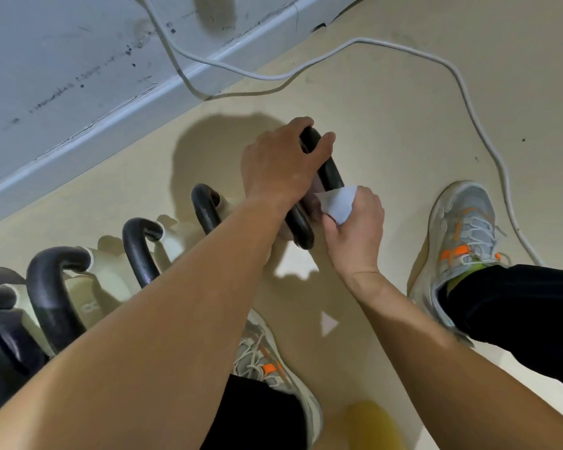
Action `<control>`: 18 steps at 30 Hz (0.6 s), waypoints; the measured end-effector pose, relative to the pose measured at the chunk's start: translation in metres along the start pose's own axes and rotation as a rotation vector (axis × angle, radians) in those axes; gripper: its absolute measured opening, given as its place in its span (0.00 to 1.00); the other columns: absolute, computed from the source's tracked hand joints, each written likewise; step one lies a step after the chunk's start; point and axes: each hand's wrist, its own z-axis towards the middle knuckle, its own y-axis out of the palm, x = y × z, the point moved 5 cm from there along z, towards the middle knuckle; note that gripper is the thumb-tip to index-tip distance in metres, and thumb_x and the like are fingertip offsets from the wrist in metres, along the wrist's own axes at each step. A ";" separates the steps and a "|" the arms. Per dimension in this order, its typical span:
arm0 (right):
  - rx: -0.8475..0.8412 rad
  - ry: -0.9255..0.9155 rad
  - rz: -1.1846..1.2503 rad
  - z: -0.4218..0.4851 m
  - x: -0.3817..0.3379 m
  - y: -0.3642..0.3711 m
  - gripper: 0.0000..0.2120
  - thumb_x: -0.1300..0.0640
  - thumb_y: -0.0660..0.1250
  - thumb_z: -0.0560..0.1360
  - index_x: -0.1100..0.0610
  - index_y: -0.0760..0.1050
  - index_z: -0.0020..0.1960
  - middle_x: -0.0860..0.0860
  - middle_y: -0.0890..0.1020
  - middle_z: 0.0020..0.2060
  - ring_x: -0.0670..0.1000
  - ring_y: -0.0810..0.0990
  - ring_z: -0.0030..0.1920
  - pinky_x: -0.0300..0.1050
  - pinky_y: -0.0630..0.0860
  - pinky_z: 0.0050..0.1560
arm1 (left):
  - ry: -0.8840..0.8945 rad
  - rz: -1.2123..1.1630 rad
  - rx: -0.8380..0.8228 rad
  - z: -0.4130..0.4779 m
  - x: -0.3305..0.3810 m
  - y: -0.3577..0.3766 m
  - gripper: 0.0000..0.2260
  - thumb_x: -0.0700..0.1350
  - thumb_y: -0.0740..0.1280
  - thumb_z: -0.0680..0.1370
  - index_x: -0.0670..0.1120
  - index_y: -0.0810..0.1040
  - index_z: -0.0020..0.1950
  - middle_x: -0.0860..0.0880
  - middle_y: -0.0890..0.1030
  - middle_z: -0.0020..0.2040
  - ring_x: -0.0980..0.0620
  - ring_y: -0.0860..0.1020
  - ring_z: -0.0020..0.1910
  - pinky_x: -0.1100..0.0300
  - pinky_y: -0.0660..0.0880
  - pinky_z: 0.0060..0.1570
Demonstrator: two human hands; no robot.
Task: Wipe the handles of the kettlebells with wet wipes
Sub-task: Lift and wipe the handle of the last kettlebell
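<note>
Beige floor (387, 108) by a white wall holds a row of kettlebells (51, 287). The left hand (280, 160) curls round the far bend of the end one's black handle (330, 172) to steady it, while the right hand (355, 228) pinches a wipe (338, 203) against its near leg. The wiping step looks under way; next the wipe should slide up the handle, so the left hand must shift its grip.

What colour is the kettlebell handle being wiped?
The handle is black, best seen in the head view, against the white wipe.

White cable (361, 39) — grey sneaker (465, 228); scuffed wall (62, 60)
</note>
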 end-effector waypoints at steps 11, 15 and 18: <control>-0.655 0.380 0.114 0.063 -0.064 -0.001 0.09 0.64 0.64 0.74 0.59 0.74 0.34 0.54 0.78 0.30 0.54 0.78 0.34 0.45 0.74 0.37 | -0.023 -0.049 -0.012 -0.001 -0.001 -0.001 0.22 0.68 0.57 0.76 0.61 0.73 0.66 0.55 0.81 0.56 0.51 0.77 0.58 0.49 0.70 0.62; -0.488 0.219 0.105 0.047 -0.055 -0.004 0.12 0.56 0.63 0.73 0.55 0.68 0.31 0.47 0.75 0.22 0.46 0.71 0.25 0.41 0.68 0.28 | -0.018 -0.068 -0.020 0.000 -0.002 0.000 0.23 0.69 0.57 0.75 0.61 0.74 0.65 0.58 0.81 0.56 0.53 0.77 0.57 0.51 0.70 0.61; -0.314 0.152 0.045 0.027 -0.038 -0.006 0.10 0.48 0.67 0.74 0.54 0.72 0.45 0.47 0.80 0.31 0.49 0.78 0.31 0.46 0.74 0.30 | -0.018 -0.068 -0.013 0.002 -0.002 0.001 0.23 0.69 0.58 0.76 0.61 0.74 0.65 0.58 0.82 0.55 0.54 0.78 0.56 0.52 0.72 0.59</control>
